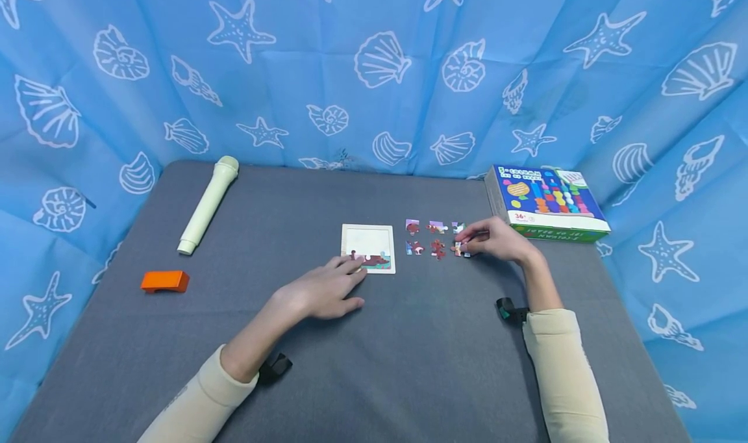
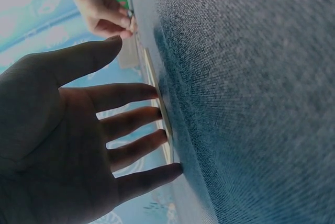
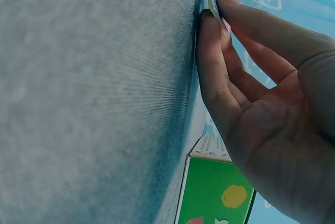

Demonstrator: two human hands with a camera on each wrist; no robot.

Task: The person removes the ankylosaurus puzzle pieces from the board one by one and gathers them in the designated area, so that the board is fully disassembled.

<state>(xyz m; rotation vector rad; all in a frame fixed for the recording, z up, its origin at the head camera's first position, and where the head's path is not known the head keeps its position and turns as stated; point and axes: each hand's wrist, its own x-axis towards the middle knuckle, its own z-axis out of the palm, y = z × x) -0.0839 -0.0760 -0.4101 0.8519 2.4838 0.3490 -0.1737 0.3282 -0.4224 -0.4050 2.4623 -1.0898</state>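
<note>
My left hand point(image 1: 324, 290) lies palm down with its fingers spread, fingertips at the lower left edge of a square wooden puzzle tray point(image 1: 368, 236). Brown and teal pieces point(image 1: 378, 261) fill the tray's lower strip; above them its base shows bare. To the tray's right, my right hand point(image 1: 497, 238) pinches a small jigsaw piece point(image 3: 212, 3) between thumb and fingertips, close over the cloth. Several loose jigsaw pieces point(image 1: 437, 249) lie in two short rows between the tray and this hand. The right fingers partly hide the pieces at the right end.
A toy box point(image 1: 555, 202) with a green side stands at the back right, beyond my right hand. Over on the left are a pale green microphone-shaped stick point(image 1: 208, 206) and an orange block point(image 1: 165, 281). A blue shell-print curtain point(image 1: 327, 92) borders the grey cloth-covered table point(image 1: 409, 365).
</note>
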